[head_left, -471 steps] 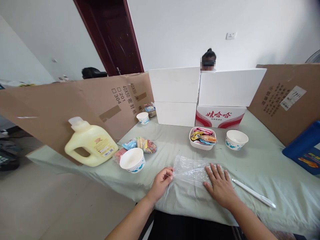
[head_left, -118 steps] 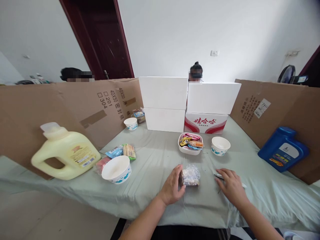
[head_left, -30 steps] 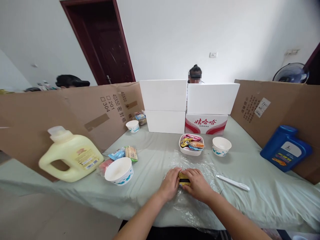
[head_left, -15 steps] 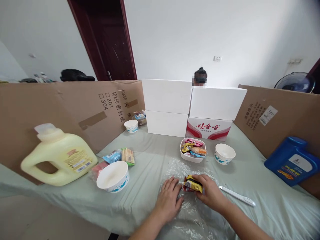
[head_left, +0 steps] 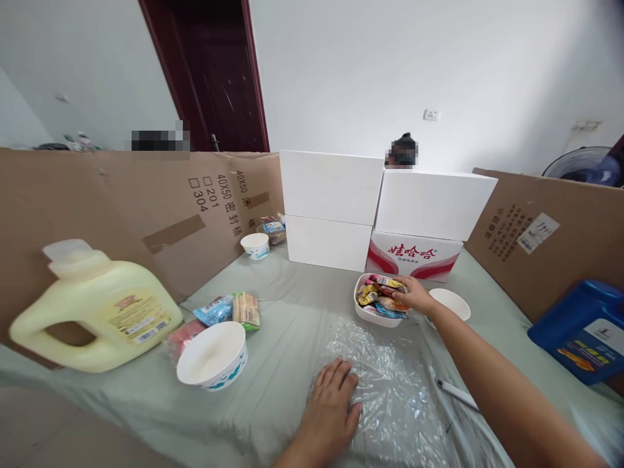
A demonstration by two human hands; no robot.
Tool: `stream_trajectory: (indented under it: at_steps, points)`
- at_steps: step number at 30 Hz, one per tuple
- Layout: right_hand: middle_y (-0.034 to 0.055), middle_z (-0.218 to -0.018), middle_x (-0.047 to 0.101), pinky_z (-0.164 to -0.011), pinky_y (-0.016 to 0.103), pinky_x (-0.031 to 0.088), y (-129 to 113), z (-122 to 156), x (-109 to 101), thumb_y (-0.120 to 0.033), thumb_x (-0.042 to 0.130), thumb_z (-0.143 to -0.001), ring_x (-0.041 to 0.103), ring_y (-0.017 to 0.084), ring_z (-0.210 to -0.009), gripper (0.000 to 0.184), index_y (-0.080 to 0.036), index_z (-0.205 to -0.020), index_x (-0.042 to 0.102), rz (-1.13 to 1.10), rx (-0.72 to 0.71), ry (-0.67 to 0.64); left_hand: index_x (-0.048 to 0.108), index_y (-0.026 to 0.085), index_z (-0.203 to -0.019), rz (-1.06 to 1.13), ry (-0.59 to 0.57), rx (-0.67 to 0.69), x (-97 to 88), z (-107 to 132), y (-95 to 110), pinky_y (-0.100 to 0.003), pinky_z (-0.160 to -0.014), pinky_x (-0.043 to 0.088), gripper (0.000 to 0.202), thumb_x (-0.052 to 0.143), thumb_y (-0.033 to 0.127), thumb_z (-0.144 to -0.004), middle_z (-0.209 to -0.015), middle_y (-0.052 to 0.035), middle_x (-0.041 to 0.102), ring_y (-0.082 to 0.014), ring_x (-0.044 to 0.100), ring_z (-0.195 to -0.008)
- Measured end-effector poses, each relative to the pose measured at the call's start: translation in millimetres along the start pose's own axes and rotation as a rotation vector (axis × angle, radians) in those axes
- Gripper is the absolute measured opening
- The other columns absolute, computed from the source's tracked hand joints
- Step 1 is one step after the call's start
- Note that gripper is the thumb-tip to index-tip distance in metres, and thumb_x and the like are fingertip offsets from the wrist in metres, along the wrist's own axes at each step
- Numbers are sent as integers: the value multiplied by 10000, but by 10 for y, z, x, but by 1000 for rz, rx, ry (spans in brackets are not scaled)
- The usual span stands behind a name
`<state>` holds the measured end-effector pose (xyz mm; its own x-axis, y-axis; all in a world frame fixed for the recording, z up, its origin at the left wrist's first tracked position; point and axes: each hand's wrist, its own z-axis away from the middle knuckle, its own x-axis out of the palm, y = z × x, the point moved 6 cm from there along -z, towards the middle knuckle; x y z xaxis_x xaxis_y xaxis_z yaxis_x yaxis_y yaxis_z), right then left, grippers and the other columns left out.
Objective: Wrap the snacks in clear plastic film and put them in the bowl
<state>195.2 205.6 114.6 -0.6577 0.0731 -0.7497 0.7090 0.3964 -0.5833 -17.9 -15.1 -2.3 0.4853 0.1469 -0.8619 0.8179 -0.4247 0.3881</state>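
My left hand (head_left: 331,406) lies flat with fingers stretched on the near left edge of a crinkled clear plastic sheet (head_left: 394,383) spread on the green cloth. My right hand (head_left: 414,296) reaches across to the white bowl of snack packets (head_left: 361,312). Its fingers curl down onto the coloured packets at the bowl's right side and seem closed on one. An empty paper bowl (head_left: 455,300) stands just right of that hand, partly hidden by my forearm.
A white pen-like tool (head_left: 455,392) lies right of the sheet. Left of it are a paper bowl (head_left: 212,354), loose snack packets (head_left: 229,309) and a yellow jug (head_left: 92,318). A blue jug (head_left: 585,328) is at right. White boxes (head_left: 331,188) and cardboard walls (head_left: 97,208) enclose the table.
My right hand has carried the yellow packet off the plastic sheet to the snack bowl. My left hand has slid down and flattened on the sheet.
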Motion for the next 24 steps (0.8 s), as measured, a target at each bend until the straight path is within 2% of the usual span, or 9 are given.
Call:
stream_trajectory:
  at_steps: [6,9,11,13,15,17,18,21,24]
  points:
    - [76,-1089,695,-910,425,458,164,-24,156,-335,520,-870,612,257,-1019,302,-213,-1087,690,136,6,4,573,254,-1214,14,-13,-10,-22,-14,12,-532,-1100,336,407,590,236,-808,-1385,-75,518,-306,409,-1324]
    - [107,-1075,691,-931,487,421,59,13,123,-318,522,-865,586,301,-1043,283,-194,-1052,695,200,4,31,572,246,-1205,11,-40,-28,-51,-28,34,-534,-1103,330,393,588,233,-812,-1383,-73,518,-305,402,-1329]
    - [144,-1145,654,-956,506,394,-96,131,96,-309,509,-872,546,321,-1103,314,-162,-1103,663,226,-6,74,575,238,-1193,7,-50,-40,-71,-36,46,-539,-1099,330,382,590,231,-812,-1377,-76,522,-308,403,-1327]
    - [159,-1225,605,-1003,490,360,-304,384,126,-311,453,-908,494,308,-1179,348,-145,-1165,618,236,-41,105,576,231,-1191,6,-47,-38,-90,-42,59,-540,-1092,334,375,590,232,-817,-1371,-79,526,-310,405,-1324]
    - [129,-1253,592,-1044,440,340,-513,771,250,-327,421,-934,473,263,-1216,343,-170,-1179,604,229,-107,84,572,226,-1203,3,-29,-28,-105,-45,69,-533,-1090,334,380,591,241,-824,-1367,-82,528,-308,408,-1319]
    - [87,-1251,606,-1056,419,345,-647,1227,448,-352,496,-909,488,240,-1213,308,-223,-1159,621,222,-190,0,567,225,-1222,-11,-4,-28,-108,-45,70,-534,-1092,326,400,602,257,-824,-1370,-87,524,-312,408,-1317]
    - [83,-1301,580,-1066,452,336,-688,1455,571,-355,508,-907,465,250,-1247,332,-242,-1206,598,235,-269,-81,567,220,-1225,-24,11,-38,-104,-44,64,-543,-1092,318,407,607,264,-823,-1371,-92,522,-319,406,-1316]
    - [81,-1419,489,-1079,530,326,-548,1958,811,-404,527,-904,392,290,-1333,447,-268,-1330,515,284,-319,-271,575,205,-1219,-53,53,-81,-74,-48,34,-584,-1089,289,408,613,275,-819,-1365,-110,525,-342,399,-1317]
    - [109,-1419,486,-1067,529,367,-306,2146,716,-407,465,-933,395,298,-1339,432,-222,-1317,535,301,-222,-243,612,205,-1154,8,123,-91,-98,-59,-12,-594,-1085,283,364,625,252,-793,-1332,-112,545,-352,394,-1316]
